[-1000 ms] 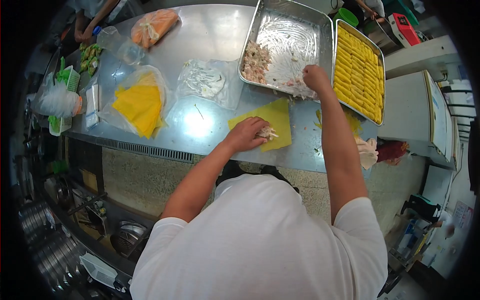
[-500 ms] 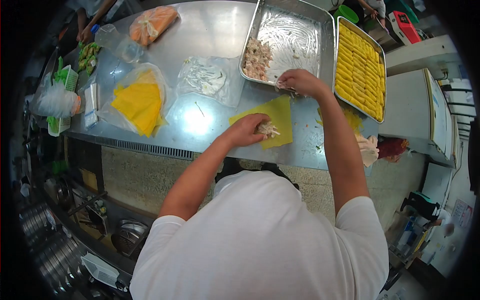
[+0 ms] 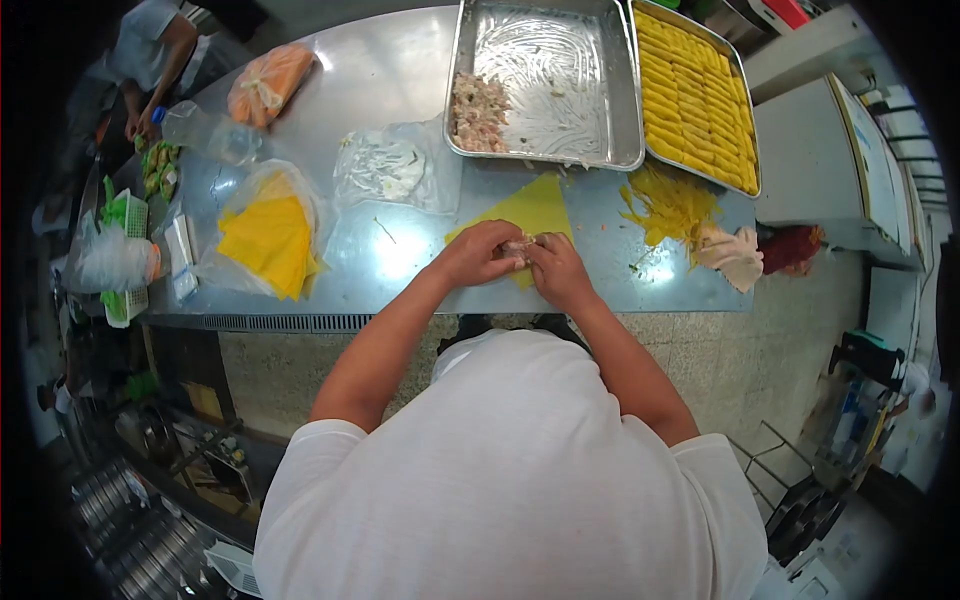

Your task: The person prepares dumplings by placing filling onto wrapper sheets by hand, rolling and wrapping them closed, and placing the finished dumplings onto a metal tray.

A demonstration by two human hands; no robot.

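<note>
A yellow wrapper sheet (image 3: 538,205) lies on the steel table in front of me. Over it, my left hand (image 3: 482,254) and my right hand (image 3: 562,272) meet with curled fingers around a small lump of pale minced filling (image 3: 517,246). The fingers cover much of the lump and the middle of the sheet. Just beyond the wrapper stands a deep metal tray (image 3: 570,60), with more minced filling (image 3: 480,112) heaped in its near left corner.
Rows of yellow rolls (image 3: 695,95) fill a second tray at the right. Yellow shreds (image 3: 672,208) and a pale cloth (image 3: 730,257) lie below it. Leftward are stacked yellow wrappers (image 3: 265,240), a smeared plastic bag (image 3: 392,170), a bottle (image 3: 215,135) and an orange-filled bag (image 3: 268,85). Another person (image 3: 155,50) stands far left.
My right hand has come from the tray's near edge down to my left hand over the wrapper. Both hands now touch the filling. The camera view has shifted a little.
</note>
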